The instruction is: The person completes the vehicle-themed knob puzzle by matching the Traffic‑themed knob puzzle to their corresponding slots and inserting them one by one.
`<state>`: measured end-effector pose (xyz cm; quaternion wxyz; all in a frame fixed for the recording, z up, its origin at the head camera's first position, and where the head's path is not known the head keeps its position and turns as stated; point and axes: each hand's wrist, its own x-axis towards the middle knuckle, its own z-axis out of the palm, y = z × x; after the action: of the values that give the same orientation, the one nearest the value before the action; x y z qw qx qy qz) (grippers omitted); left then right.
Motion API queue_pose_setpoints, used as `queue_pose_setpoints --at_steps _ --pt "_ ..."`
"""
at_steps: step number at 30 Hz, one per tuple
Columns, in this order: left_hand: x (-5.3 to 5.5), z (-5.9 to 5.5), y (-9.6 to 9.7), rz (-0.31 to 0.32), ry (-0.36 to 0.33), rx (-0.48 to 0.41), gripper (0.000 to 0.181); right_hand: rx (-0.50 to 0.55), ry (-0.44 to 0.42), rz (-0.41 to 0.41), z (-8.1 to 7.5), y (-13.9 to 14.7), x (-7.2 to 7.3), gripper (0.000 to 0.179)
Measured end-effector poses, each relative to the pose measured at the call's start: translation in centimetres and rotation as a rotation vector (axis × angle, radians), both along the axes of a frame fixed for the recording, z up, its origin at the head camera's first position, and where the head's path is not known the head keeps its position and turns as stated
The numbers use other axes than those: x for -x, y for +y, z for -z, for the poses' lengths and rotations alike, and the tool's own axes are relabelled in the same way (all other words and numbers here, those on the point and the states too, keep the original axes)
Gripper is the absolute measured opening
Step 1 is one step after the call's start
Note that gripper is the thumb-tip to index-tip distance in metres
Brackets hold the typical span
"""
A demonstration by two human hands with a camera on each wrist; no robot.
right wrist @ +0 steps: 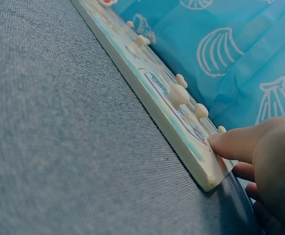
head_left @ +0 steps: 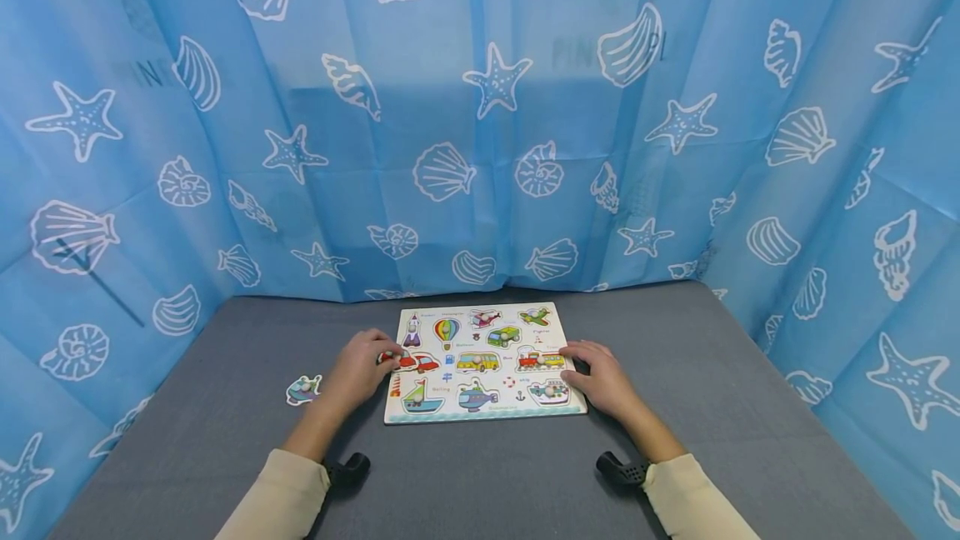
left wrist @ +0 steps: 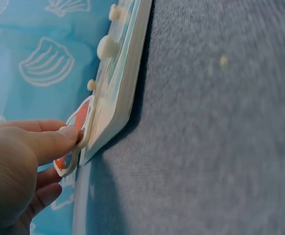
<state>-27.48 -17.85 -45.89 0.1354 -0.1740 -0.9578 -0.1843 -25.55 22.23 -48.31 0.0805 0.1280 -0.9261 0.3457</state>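
Note:
My left hand [head_left: 362,367] pinches a red car puzzle piece [left wrist: 85,115] by its small knob between thumb and fingers. The piece is tilted, at the left edge of the wooden puzzle board [head_left: 450,413]. On the board's right edge rests my right hand [head_left: 602,378], its thumb on the top surface beside the train piece [head_left: 542,359] and ship piece [head_left: 550,392]. In the right wrist view, the other fingers of the right hand [right wrist: 274,161] lie beside the board's edge, partly hidden. A colorful fish-shaped or vehicle-like piece [head_left: 303,390] lies on the table left of the board.
The board lies flat on a grey cloth-covered table [head_left: 480,482] and bears several knobbed vehicle pieces, among them a yellow bus [head_left: 478,362] and a balloon [head_left: 446,332]. A blue curtain [head_left: 480,215] with seashells and starfish hangs behind and around the table.

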Motion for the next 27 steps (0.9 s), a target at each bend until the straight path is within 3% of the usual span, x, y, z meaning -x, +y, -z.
queue_pose_setpoints --at_steps 8,27 --pt "0.5 0.1 1.2 0.049 0.013 -0.004 0.009 0.006 0.023 -0.011 -0.1 0.1 -0.1 0.033" --pt "0.8 0.5 2.9 0.038 0.007 0.052 0.009 0.007 0.007 -0.008 -0.1 0.0 -0.1 0.035"
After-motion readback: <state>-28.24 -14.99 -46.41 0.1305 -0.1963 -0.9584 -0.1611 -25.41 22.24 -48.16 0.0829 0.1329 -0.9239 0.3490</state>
